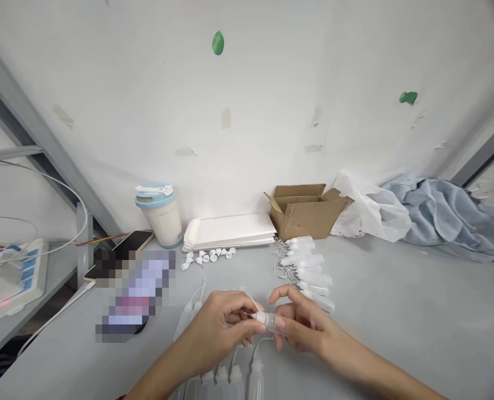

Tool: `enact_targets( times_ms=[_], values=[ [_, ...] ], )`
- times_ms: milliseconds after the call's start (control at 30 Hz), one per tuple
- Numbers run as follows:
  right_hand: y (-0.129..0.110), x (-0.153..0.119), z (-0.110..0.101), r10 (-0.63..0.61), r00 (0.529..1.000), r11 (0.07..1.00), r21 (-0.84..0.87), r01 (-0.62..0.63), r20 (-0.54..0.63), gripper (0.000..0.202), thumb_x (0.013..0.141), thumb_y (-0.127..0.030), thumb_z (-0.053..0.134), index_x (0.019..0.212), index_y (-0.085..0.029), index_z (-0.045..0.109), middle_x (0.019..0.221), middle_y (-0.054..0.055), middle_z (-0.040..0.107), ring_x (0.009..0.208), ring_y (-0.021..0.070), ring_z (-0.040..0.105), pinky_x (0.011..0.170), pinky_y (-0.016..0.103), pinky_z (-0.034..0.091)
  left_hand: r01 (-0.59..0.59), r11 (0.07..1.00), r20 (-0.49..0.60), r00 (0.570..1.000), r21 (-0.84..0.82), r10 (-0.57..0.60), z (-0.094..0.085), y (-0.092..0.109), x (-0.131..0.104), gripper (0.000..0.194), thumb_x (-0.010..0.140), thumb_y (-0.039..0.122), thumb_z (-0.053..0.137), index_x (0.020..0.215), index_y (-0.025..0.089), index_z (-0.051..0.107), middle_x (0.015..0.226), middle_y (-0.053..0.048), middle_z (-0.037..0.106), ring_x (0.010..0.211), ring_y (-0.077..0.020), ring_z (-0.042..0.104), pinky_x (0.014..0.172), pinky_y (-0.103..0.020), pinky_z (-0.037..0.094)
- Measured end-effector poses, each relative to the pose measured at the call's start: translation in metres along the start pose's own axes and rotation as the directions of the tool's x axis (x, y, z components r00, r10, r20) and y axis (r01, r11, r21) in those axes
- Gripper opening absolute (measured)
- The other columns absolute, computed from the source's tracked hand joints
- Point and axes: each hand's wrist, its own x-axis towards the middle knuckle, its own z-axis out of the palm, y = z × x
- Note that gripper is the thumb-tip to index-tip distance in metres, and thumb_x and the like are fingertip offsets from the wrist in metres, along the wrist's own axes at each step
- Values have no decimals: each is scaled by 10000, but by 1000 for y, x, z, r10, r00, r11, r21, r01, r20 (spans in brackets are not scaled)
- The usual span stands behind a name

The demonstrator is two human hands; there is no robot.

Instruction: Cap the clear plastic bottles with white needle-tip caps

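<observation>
Between my hands is a small clear squeeze bottle (275, 323) with a white nozzle cap (261, 318) pointing left. My right hand (307, 325) grips the bottle's body between thumb and fingers. At the nozzle end, my left hand (232, 319) pinches the cap with its thumb and fingertips; part of it is hidden there. Several similar bottles with thin tubes (256, 380) lie below my hands at the front edge. More bottles lie behind my left hand, partly covered. Beyond my right hand is a row of several bottles with tubes (313, 278).
Small white caps (213, 255) lie before a stack of white envelopes (230, 230). A lidded cup (163, 219), a dark phone (125, 250) and a blurred device (140, 294) are at left. An open cardboard box (309, 216), plastic bag (367, 211) and blue cloth (447, 216) line the back right.
</observation>
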Motion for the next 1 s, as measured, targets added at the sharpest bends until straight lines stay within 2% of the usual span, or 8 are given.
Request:
enact_targets(
  times_ms=[167, 267, 400, 500, 833, 1000],
  values=[
    [2, 2, -2, 51, 998, 993, 105, -54, 33, 367, 830, -505, 546, 977, -209, 387, 628, -60, 522, 442, 44, 292, 454, 192, 235, -79, 995, -33, 996, 56, 81, 2, -2, 1, 84, 735, 181, 644, 778, 141, 704, 683, 0, 597, 550, -106, 558, 556, -213, 484],
    [4, 3, -2, 67, 997, 990, 126, -69, 26, 370, 830, -512, 539, 979, -217, 374, 631, -64, 522, 434, 39, 290, 445, 184, 227, -70, 996, -4, 998, 51, 71, 1, -1, 1, 102, 748, 169, 625, 779, 157, 721, 695, 3, 587, 572, -105, 554, 574, -208, 478],
    [4, 2, 0, 58, 998, 997, 53, -58, 1, 356, 843, -511, 518, 986, -219, 371, 623, -62, 520, 455, 53, 314, 452, 183, 254, 39, 999, 56, 998, -31, -38, -1, 3, 1, 99, 766, 203, 604, 773, 156, 692, 685, 14, 593, 591, -114, 562, 604, -225, 484],
    [4, 2, 1, 47, 999, 999, 19, -47, -7, 347, 854, -508, 501, 1003, -223, 370, 629, -61, 508, 477, 63, 326, 458, 183, 254, 76, 997, 73, 995, -35, -73, 0, 4, 0, 99, 779, 222, 588, 782, 150, 656, 681, 11, 613, 603, -122, 564, 623, -242, 490],
    [3, 2, 2, 46, 999, 999, 0, -46, -22, 340, 867, -508, 480, 1027, -228, 368, 644, -60, 473, 511, 73, 334, 467, 186, 246, 16, 998, 27, 999, 66, -18, 2, -1, 0, 125, 779, 221, 580, 866, 167, 651, 801, -9, 633, 710, -140, 574, 659, -236, 491],
    [7, 1, 3, 10, 999, 994, -113, -14, -35, 307, 897, -490, 428, 1049, -225, 391, 645, -51, 495, 529, 91, 385, 501, 198, 298, 1, 996, 29, 1000, 86, -4, 4, -2, 1, 104, 763, 207, 596, 836, 158, 649, 820, -9, 622, 753, -146, 573, 697, -235, 477]
  ],
)
